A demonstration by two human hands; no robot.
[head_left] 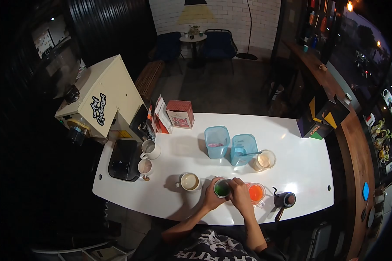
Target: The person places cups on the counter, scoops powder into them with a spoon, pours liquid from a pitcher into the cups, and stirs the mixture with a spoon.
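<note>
A cup with dark green contents [221, 188] stands near the front edge of the white table. My left hand [213, 195] is wrapped round its left side. At its right rim is my right hand [238, 191], fingers closed together; whatever they pinch is too small to make out. Just right of that hand sits a clear cup of orange-red liquid [255, 193]. To the left stands a white mug with pale beige contents [190, 182], apart from my hands.
Two blue containers [216, 143] and a cup with creamy contents [265, 161] stand behind my hands. A dark kettle [285, 199] is at the right. Two mugs [149, 149] sit beside the cream-coloured grinder [109, 100]. Boxes stand along the table's back edge [248, 115].
</note>
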